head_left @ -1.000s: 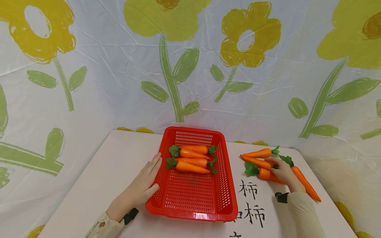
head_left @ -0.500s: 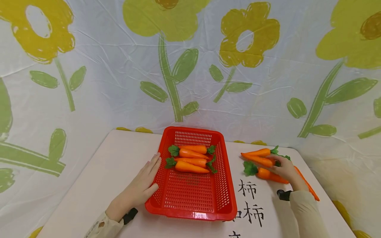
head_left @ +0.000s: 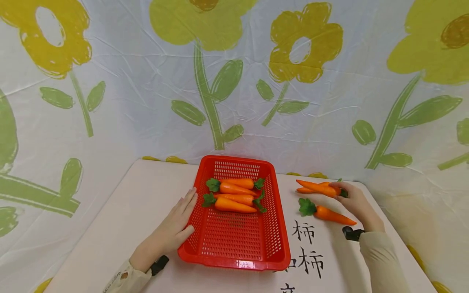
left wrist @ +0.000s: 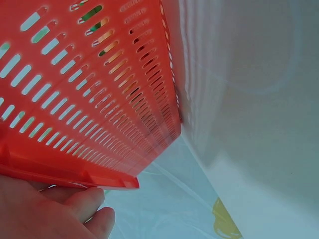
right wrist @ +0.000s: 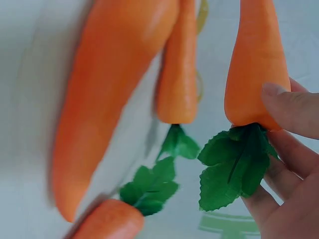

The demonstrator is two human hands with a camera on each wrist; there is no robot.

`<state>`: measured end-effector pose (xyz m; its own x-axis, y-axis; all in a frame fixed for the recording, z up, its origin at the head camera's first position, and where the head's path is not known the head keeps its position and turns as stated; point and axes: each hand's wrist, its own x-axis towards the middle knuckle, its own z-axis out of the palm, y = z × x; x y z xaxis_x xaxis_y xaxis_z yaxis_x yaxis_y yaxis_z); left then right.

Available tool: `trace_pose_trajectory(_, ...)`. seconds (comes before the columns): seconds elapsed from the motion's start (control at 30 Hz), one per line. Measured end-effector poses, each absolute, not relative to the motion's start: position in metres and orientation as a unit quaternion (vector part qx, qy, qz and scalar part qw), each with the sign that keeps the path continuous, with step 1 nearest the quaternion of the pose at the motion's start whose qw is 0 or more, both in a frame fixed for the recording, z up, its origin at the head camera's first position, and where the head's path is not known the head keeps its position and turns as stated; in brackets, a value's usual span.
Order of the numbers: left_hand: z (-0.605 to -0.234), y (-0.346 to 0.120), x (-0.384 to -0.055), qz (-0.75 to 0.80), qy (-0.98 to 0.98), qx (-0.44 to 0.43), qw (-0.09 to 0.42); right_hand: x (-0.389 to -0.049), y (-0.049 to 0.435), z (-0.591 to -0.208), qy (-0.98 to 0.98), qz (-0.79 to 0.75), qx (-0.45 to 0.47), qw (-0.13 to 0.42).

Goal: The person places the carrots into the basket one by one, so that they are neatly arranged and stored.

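My right hand (head_left: 357, 203) pinches an orange carrot (head_left: 316, 187) near its leafy green top, with the thumb on the thick end of the carrot (right wrist: 256, 69) in the right wrist view. Behind it lies a second carrot (right wrist: 177, 74), partly covered in the head view. Nearer, another carrot (head_left: 333, 215) rests with its leaves to the left. My left hand (head_left: 172, 228) lies along the left side of a red plastic basket (head_left: 234, 265), fingers extended, touching its rim. Inside the basket, several carrots (head_left: 236, 205) lie side by side toward the back.
One more carrot (right wrist: 107, 221) shows at the bottom of the right wrist view, hidden behind the right hand in the head view. Black written characters (head_left: 310, 262) mark the white table (head_left: 121, 228). A flower-patterned cloth (head_left: 146, 101) hangs behind the table.
My right hand has moved back and right, bringing the pinched carrot up over the rear one and away from the near carrot. The left hand and basket stay in place.
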<state>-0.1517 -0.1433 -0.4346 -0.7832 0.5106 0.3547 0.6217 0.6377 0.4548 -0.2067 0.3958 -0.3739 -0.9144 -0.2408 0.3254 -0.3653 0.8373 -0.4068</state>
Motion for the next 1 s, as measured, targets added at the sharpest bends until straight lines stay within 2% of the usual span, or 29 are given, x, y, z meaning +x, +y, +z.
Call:
trace_pose_trajectory(0.03,-0.435,-0.143,-0.152,-0.287,-0.9,-0.314,0.097,-0.214,0.41,-0.378,-0.95,0.243,0.166,0.108)
trace_pose_trajectory(0.1,-0.435,-0.143,-0.151,-0.288,-0.899,-0.314,0.097,-0.223,0.422,-0.382,-0.949,0.247,0.17,0.093)
trace_pose_trajectory(0.3,-0.436,-0.143,-0.151,-0.286,-0.9,-0.313,0.098,-0.22,0.403,-0.375,-0.953,0.256,0.123,0.102)
trace_pose_trajectory(0.5,-0.437,-0.143,-0.151,-0.285,-0.901,-0.313,0.1,-0.215,0.386,-0.362,-0.949,0.265,0.14,0.1)
trace_pose_trajectory(1.0,-0.44,-0.143,-0.151,-0.284,-0.903,-0.306,0.095,-0.203,0.347,-0.34,-0.93,0.245,0.221,0.16)
